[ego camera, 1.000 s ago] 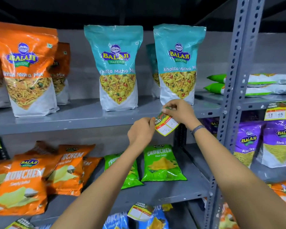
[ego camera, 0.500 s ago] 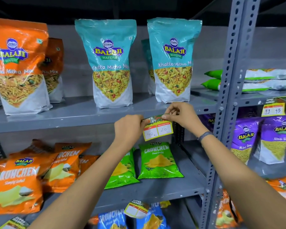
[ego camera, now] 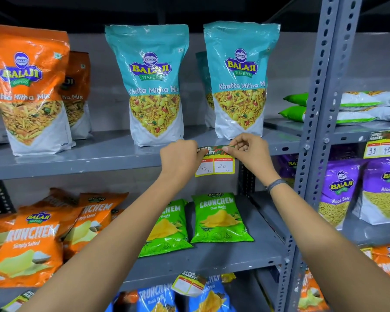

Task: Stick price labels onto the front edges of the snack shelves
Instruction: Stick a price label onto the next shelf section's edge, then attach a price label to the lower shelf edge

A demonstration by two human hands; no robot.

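A yellow price label (ego camera: 215, 164) reading 40 and 20 lies level against the front edge of the grey upper shelf (ego camera: 77, 164), below two teal Khatta Mitha Mix bags (ego camera: 240, 82). My left hand (ego camera: 180, 157) grips the label's left end. My right hand (ego camera: 250, 154) pinches its top right corner with thumb and fingers. The label's top strip bends over the shelf lip.
Orange mix bags (ego camera: 29, 91) stand at the left. Green Crunchem packs (ego camera: 218, 218) lie on the shelf below. A grey slotted upright (ego camera: 311, 154) rises at the right. Another label (ego camera: 381, 148) hangs on the neighbouring shelf, and one (ego camera: 187, 283) on the lower shelf.
Both hands have carried the label from a tilted position in the air up to the shelf edge and levelled it there.
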